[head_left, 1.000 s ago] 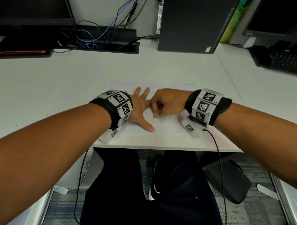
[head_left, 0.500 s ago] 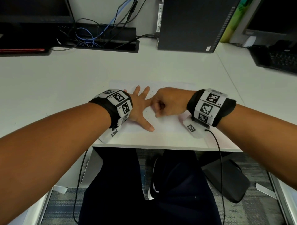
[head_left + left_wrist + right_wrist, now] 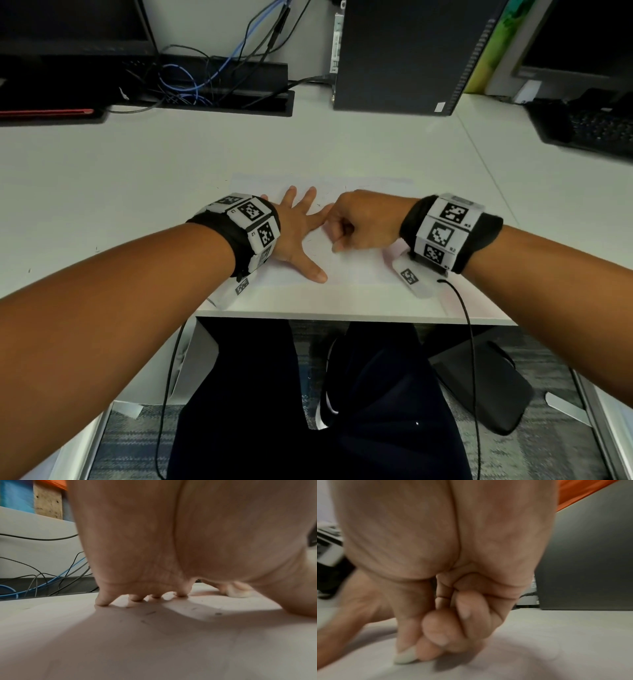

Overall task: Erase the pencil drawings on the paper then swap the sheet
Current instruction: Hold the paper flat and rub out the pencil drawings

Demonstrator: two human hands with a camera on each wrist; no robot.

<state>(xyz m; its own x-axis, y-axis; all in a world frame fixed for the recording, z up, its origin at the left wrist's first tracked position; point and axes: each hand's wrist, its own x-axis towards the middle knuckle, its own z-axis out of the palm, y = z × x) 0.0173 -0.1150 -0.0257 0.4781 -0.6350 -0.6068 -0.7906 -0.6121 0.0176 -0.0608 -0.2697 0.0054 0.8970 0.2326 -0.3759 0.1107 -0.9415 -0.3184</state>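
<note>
A white sheet of paper (image 3: 359, 267) lies near the front edge of the desk, with faint pencil marks and dark eraser crumbs (image 3: 150, 613) on it. My left hand (image 3: 298, 229) lies flat on the sheet, fingers spread, their tips (image 3: 102, 602) pressing down. Just to its right, my right hand (image 3: 356, 222) is curled and pinches a small white eraser (image 3: 406, 656), whose end touches the paper. The same eraser (image 3: 237, 593) shows past my left thumb in the left wrist view. The right wrist view is blurred.
The white desk (image 3: 137, 178) carries a black computer tower (image 3: 411, 54) at the back, a cable tray (image 3: 219, 92) with blue and black cables to its left, a monitor (image 3: 68, 31) at far left and a keyboard (image 3: 596, 130) at far right.
My right hand has shifted slightly right and back on the sheet, its wrist moving a little to the right. The left hand has stayed flat in the same place.
</note>
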